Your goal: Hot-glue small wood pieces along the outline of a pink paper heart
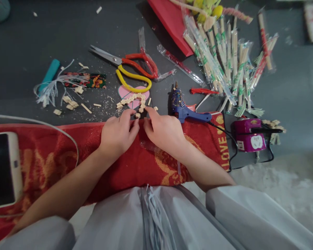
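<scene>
A bent strip of small pale wooden pieces (141, 100) lies partly over a pink heart-shaped card (123, 91) on the dark table. My left hand (117, 131) is closed at the lower end of the strip, with thumb and index finger around a small wooden piece (137, 115). Opposite it, my right hand (163, 131) reaches its index fingertip to the strip's right side. Its thumb is held apart from that finger, nothing shows between them, and the other fingers are hidden underneath. Orange-and-yellow handled scissors (117, 61) lie just beyond the card.
A blue glue gun (187, 113) rests right of my hands, its cord near a purple power socket (249, 135). Wrapped chopsticks (224, 59) are heaped at the back right. Under my wrists lies a red towel (127, 166); a tablet-like device (5, 170) is at left.
</scene>
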The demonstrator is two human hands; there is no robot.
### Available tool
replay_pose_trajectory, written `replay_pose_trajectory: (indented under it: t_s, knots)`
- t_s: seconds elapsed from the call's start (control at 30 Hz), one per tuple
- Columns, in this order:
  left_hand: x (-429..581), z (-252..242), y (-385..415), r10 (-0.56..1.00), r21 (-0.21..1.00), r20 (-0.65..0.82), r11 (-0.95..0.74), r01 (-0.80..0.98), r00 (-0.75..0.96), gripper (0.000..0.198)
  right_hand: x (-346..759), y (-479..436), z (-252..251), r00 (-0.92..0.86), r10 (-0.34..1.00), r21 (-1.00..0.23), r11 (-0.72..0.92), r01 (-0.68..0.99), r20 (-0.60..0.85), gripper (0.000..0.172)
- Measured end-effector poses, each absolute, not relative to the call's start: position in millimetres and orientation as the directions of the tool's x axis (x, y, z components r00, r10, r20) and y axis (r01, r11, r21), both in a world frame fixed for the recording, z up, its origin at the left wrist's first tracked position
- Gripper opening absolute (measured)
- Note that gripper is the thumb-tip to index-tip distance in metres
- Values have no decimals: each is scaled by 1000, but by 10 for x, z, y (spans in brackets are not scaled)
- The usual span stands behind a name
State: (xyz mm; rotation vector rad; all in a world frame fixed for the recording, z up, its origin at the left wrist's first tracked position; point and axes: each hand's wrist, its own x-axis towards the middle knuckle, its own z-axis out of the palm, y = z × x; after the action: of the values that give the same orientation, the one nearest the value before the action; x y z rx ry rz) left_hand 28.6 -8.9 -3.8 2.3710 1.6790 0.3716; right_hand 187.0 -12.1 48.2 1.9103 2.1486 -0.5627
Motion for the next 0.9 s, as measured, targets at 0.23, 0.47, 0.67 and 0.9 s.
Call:
replay_pose_trajectory:
  t_s: [0.23,0.47,0.67,0.9]
  knots:
    - [319,12,-52,964,336,-16,-246,909,266,30,1856,-130,473,-153,906,-149,101,984,-395,53]
    - [375,40,-19,965,263,-54,-234,936,256,28,1853,-137,454,-158,919,-157,107,982,-360,51]
    - [363,36,-16,964,269,-55,-236,934,259,28,1862,-152,443,-159,929,-178,104,979,-333,46]
    - [364,69,-12,962,263,-94,-223,939,255,29,1865,-153,435,-167,927,-201,103,974,-335,45]
